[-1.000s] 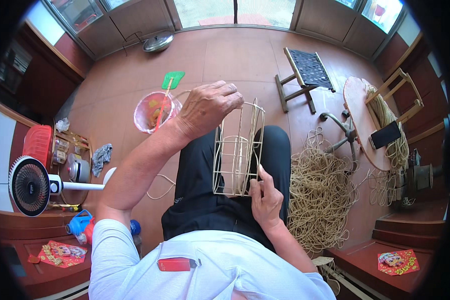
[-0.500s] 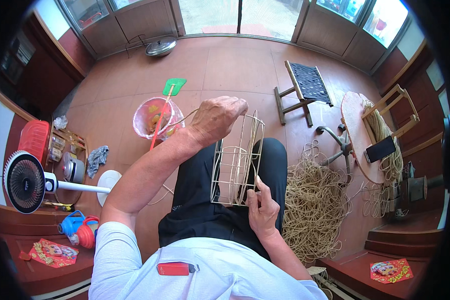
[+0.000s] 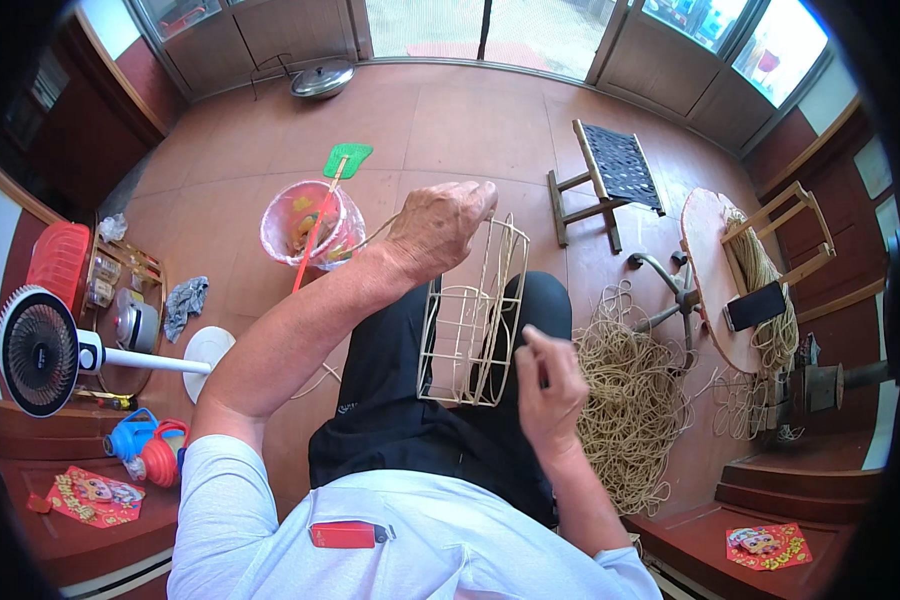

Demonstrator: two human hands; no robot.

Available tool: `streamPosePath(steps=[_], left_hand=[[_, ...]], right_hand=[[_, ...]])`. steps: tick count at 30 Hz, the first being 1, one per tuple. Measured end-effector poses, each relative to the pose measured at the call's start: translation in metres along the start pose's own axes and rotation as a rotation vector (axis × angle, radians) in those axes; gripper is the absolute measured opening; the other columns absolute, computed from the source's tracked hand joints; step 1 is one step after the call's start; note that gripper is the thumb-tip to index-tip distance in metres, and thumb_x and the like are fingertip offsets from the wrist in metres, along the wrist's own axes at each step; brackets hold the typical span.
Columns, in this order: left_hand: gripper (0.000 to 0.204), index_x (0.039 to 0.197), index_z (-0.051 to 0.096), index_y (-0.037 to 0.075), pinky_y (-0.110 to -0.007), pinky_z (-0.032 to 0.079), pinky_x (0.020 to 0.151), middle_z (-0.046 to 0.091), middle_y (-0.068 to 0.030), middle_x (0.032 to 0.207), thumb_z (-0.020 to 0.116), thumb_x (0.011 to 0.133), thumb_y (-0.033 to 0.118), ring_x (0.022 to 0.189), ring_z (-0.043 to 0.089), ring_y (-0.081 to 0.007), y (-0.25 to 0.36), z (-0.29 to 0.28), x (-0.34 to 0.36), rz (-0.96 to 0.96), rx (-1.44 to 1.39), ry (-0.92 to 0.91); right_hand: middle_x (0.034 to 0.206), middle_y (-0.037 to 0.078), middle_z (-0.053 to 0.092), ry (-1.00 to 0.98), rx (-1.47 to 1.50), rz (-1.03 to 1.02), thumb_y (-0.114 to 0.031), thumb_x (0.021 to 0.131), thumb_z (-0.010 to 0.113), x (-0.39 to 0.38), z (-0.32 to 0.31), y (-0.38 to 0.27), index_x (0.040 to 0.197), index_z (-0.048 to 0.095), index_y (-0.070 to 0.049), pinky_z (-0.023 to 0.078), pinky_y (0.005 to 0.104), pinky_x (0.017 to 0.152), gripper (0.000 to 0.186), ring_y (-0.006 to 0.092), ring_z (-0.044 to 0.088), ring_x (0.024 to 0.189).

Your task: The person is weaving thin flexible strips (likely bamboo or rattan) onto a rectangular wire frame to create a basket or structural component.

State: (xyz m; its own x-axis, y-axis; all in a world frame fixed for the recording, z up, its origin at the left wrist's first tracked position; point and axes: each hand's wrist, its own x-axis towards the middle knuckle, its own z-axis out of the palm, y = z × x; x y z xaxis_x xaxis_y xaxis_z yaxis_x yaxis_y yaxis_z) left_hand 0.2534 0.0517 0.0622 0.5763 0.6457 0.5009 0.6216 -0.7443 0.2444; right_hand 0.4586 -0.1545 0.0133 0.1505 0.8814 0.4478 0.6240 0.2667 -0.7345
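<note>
A light-coloured open wire frame (image 3: 457, 330), long and basket-like, stands over my lap between my dark-trousered knees. My left hand (image 3: 445, 228) is closed at its upper end, knuckles up, fingertips by the top wire; its grip is partly hidden. From behind that hand a tan cord (image 3: 378, 232) runs out to the left, passes under my forearm and shows again as a loop near my left knee. My right hand (image 3: 554, 388) is off the frame, just right of its lower part. Its fingers are bent, with a gap between thumb and index finger, and nothing shows in them.
A large heap of tan cord (image 3: 630, 410) lies on the floor at right, beside a round-topped stand (image 3: 705, 290) with a phone (image 3: 755, 306). Ahead are a woven stool (image 3: 620, 170) and a pink bucket (image 3: 280, 220) with a green fly swatter (image 3: 348, 158). A white fan (image 3: 38, 350) stands at left.
My right hand has let go of the frame's lower side and moved a little right and up. My left hand has stayed at the upper end. The view has shifted slightly.
</note>
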Motion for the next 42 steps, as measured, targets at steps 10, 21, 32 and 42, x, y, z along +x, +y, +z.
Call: streamPosePath(steps=[10,21,32,42], left_hand=[[0.007,0.106,0.063,0.005,-0.052,0.058,0.075,0.073,-0.0185,0.089,0.063,0.103,0.012,0.087,0.075,-0.0411,0.005,0.004,0.004,-0.075,-0.008,-0.012],[0.019,0.108,0.077,0.003,-0.045,0.059,0.078,0.077,-0.0151,0.086,0.068,0.106,0.02,0.084,0.077,-0.0295,-0.02,-0.008,0.028,-0.256,-0.209,-0.272],[0.014,0.114,0.077,0.006,-0.046,0.058,0.081,0.078,-0.0183,0.108,0.068,0.106,0.013,0.092,0.075,-0.0396,-0.04,-0.002,-0.013,-0.191,0.072,0.346],[0.03,0.133,0.053,0.002,-0.053,0.057,0.086,0.072,-0.0229,0.122,0.06,0.103,0.0,0.104,0.073,-0.0463,0.074,0.012,-0.042,-0.448,-0.39,0.205]], right_hand=[[0.108,0.014,0.078,0.059,0.002,-0.294,-0.008,0.1,0.076,0.128,0.018,0.003,0.114,0.077,-0.005,0.06,0.0427,0.084,0.014,0.0325,0.076,0.097],[0.089,0.01,0.082,-0.172,0.076,0.001,-0.024,0.096,0.087,0.169,0.055,0.002,0.102,0.084,-0.006,0.061,0.0348,0.077,0.02,0.0186,0.079,0.08],[0.095,0.013,0.081,-0.369,0.092,0.12,-0.023,0.099,0.081,0.176,0.041,0.008,0.11,0.085,-0.003,0.06,0.0358,0.082,0.023,0.0197,0.076,0.086],[0.099,0.019,0.078,-0.427,0.054,0.07,-0.021,0.103,0.071,0.176,0.034,0.007,0.114,0.082,-0.001,0.059,0.0414,0.087,0.025,0.0301,0.075,0.092]])
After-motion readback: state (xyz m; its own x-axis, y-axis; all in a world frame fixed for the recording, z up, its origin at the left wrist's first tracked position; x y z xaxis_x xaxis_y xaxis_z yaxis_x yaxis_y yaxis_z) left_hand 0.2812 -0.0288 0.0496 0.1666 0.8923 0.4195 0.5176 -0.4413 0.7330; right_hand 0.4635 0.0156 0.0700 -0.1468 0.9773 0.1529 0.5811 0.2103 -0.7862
